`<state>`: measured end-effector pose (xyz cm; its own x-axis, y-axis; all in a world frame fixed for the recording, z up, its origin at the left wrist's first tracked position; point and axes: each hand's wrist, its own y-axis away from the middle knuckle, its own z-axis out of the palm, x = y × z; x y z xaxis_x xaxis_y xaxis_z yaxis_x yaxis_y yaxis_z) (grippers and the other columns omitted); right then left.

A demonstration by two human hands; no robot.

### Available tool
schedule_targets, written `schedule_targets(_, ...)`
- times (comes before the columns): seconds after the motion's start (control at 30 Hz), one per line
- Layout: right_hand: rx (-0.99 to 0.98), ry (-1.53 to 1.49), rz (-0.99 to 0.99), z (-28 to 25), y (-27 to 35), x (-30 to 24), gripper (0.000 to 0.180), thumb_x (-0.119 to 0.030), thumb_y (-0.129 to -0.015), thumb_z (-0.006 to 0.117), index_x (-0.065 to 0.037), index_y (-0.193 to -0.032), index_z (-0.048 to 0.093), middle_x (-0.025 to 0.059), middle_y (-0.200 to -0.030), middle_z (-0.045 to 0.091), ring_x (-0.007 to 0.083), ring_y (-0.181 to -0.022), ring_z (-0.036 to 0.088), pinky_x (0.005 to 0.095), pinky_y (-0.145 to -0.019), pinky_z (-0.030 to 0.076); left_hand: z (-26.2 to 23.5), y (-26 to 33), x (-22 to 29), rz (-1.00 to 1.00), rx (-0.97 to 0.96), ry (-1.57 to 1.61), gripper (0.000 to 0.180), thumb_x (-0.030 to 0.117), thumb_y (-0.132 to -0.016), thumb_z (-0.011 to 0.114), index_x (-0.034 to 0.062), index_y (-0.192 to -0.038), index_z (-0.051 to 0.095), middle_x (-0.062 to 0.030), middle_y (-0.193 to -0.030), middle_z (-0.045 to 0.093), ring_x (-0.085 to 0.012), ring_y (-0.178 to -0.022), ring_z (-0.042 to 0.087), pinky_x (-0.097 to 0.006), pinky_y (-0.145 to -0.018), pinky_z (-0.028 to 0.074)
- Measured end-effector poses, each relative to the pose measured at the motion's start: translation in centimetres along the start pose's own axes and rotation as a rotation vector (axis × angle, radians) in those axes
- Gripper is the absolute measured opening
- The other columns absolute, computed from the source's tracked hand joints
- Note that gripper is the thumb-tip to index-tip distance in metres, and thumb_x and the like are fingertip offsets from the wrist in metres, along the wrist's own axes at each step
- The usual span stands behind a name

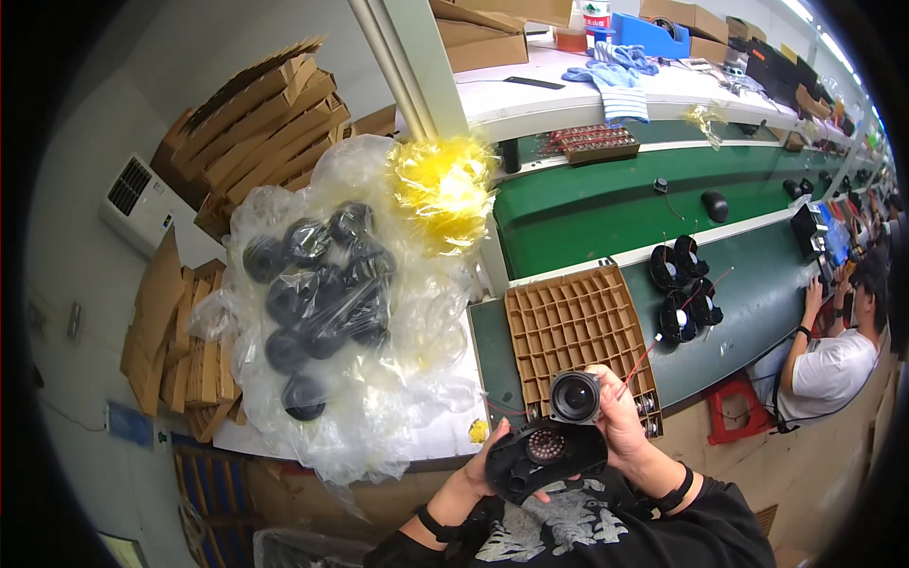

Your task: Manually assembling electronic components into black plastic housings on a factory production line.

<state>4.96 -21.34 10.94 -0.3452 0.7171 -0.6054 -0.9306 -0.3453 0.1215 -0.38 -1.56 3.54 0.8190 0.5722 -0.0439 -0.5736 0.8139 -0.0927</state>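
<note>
My left hand (476, 473) is closed on the edge of a black plastic housing (508, 466). Its hollow side faces up, and a round patch of small light dots shows inside. Just above the housing, my right hand (620, 417) grips a small round speaker (575, 397) with a black cone and a square-looking frame. A thin red wire (641, 364) rises from beside my right fingers. Directly beyond both hands lies a cardboard tray (559, 308) split into many small cells; a few metal-rimmed parts sit at its near right corner.
Left, clear plastic bags (417, 327) cover several round black shells (305, 396) on a white table. Yellow plastic strands (442, 194) bunch beside a post. Several black wired housings (677, 317) stand on the green bench (748, 293). A co-worker (833, 364) sits at right near a red stool (737, 409).
</note>
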Motion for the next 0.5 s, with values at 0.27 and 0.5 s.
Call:
schedule_targets(0.27, -0.214, 0.963, -0.553, 1.6, 0.4, -3.7, 0.041, -0.005, -0.064, 0.082, -0.002, -0.096, 0.057, 0.0177, -0.109, 0.063, 0.0254, -0.099, 0.063, 0.0334, -0.089, 0.048, 2.3, 0.3, 0.2, 0.284, 0.280, -0.218, 0.080, 0.035, -0.076, 0.065, 0.0012, -0.140, 0.031, -0.0187, -0.136, 0.046, -0.0341, -0.123, 0.048, -0.056, -0.103, 0.036)
schedule_targets(0.5, -0.496, 1.625, -0.638, 5.4, 1.3, -3.5, 0.042, -0.021, -0.074, 0.072, -0.002, -0.107, 0.054, 0.0091, -0.103, 0.063, 0.0234, -0.091, 0.062, 0.0347, -0.079, 0.044, 0.4, 0.4, -0.5, 0.373, 0.276, -0.404, 0.091, 0.052, -0.074, 0.068, -0.0029, -0.137, 0.033, -0.0201, -0.132, 0.047, -0.0299, -0.120, 0.051, -0.043, -0.104, 0.039)
